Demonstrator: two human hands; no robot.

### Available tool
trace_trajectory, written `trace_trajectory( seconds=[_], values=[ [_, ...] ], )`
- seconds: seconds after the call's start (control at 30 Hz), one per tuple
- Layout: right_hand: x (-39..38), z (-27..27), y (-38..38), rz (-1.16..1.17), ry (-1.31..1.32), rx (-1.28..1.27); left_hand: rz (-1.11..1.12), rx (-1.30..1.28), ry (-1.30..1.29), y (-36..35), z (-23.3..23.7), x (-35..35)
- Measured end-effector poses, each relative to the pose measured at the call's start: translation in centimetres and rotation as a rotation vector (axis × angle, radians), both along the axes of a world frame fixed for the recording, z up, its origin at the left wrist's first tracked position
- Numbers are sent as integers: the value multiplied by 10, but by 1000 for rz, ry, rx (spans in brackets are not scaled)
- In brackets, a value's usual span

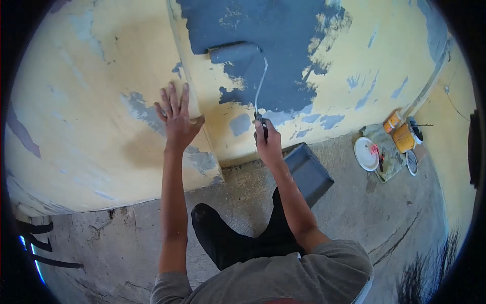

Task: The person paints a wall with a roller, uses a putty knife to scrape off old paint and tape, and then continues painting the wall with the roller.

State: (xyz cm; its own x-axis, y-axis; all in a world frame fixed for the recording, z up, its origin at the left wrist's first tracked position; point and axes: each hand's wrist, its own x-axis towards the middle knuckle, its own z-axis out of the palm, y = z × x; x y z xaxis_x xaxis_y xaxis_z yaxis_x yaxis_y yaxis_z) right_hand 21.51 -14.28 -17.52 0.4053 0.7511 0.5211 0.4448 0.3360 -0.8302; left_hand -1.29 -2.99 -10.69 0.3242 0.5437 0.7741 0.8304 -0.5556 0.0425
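Note:
My right hand (268, 137) is wrapped round the dark handle of a paint roller. The roller's bent wire frame runs up to its cover (235, 52), which lies against the wall at the left part of a dark blue-grey painted patch (283, 45). My left hand (179, 116) rests on the yellow wall (121, 45), fingers spread and holding nothing, just left of a vertical edge. Below and right of my right hand, a grey paint tray (310, 175) sits on the floor, partly hidden by my forearm.
On the concrete floor (243, 192) at the right, a cloth (392, 164) lies under a white lid (365, 154). Beside it stand an orange-yellow bucket (403, 138) and a small orange can (392, 121). Dark bars (55, 262) show at the far left.

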Motion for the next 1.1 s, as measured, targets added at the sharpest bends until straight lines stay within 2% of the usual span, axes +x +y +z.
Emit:
trace_trajectory(
  seconds=[0.07,0.27,0.53,0.67,0.77,0.93,1.0,1.1],
  values=[
    [-4,17,15,-10,-7,37,1,-83,17,-3,1,0],
    [-22,33,48,-50,-18,89,-3,-65,9,-3,1,-1],
    [-36,-14,50,-57,75,131,-38,-59,-70,-2,-1,0],
    [-37,-39,40,-79,78,48,-33,-75,-70,-4,1,0],
    [-38,-27,41,-95,74,57,-43,-37,-79,-3,-1,0],
    [-33,32,53,-97,57,118,-36,-59,-81,-2,-2,0],
    [-29,53,61,-131,-41,183,-38,-44,-86,-2,-3,1],
    [-31,75,62,-153,-15,141,-41,-20,-96,-2,-1,1]
  ],
)
